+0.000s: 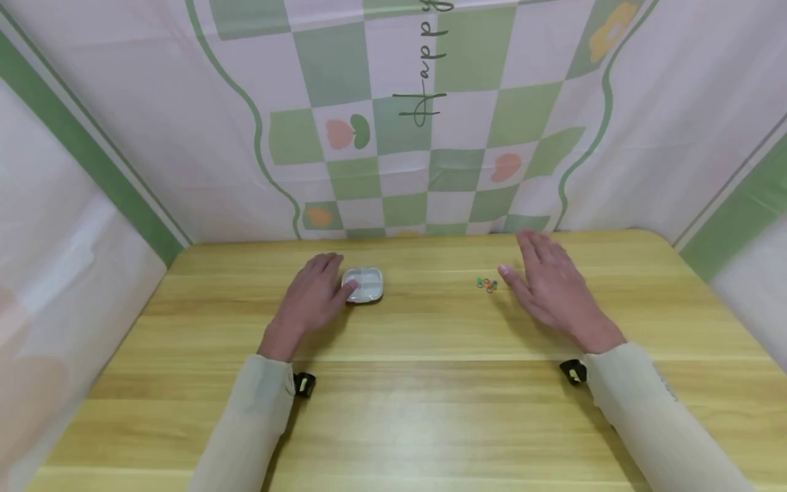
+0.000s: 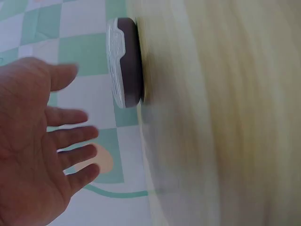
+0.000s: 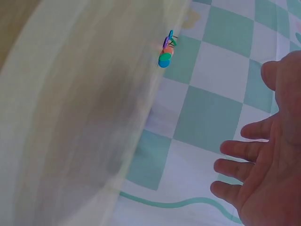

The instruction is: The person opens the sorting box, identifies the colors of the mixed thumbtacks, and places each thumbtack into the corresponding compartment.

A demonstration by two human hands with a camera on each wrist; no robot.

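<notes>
A small rounded case (image 1: 367, 285) with a see-through lid over a divided inside sits on the table, left of the middle. Its dark base and pale lid (image 2: 115, 63) show from the side in the left wrist view. My left hand (image 1: 312, 294) is just left of it, fingers extended and thumb overlapping the case's edge in the head view; the left wrist view shows a gap between them. To the right lies a little cluster of colourful bits (image 1: 488, 284), green, orange, blue and purple, some ring-like. Beside and above it my right hand (image 1: 556, 290) hovers, fingers straight, palm bare.
The wood-grain table (image 1: 406, 403) runs back to a hanging green and white checked cloth (image 1: 406, 164). More pale cloth with green bands (image 1: 92, 137) hangs at both sides. Dark wrist straps (image 1: 304, 385) show at the cuffs of both sleeves.
</notes>
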